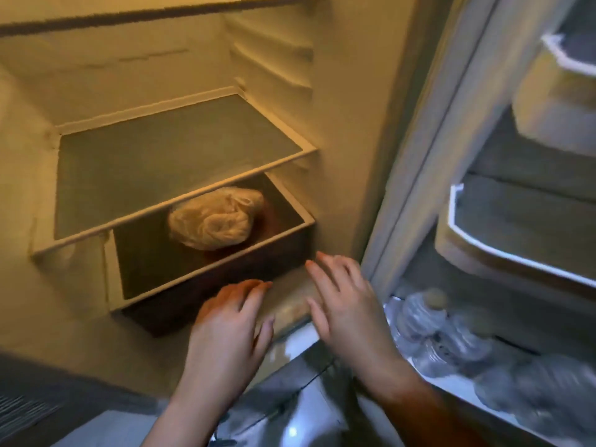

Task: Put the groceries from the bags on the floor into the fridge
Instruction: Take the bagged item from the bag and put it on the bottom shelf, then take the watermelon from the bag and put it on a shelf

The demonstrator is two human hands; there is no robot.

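Note:
The fridge stands open in front of me. Its dark bottom drawer (206,287) is pulled out under a glass shelf (180,156). A knotted pale plastic bag of groceries (214,219) lies in the drawer's back right corner. My left hand (230,321) hovers flat at the drawer's front right corner, fingers spread and holding nothing. To its right, my right hand (345,301) is also flat and empty, just off the drawer's right end, above the fridge's lower sill.
The open fridge door (451,156) is on the right with white-rimmed racks (503,246). Several clear plastic water bottles (429,321) stand in its lowest rack. Tiled floor (290,424) shows below between my forearms. The glass shelf bears nothing.

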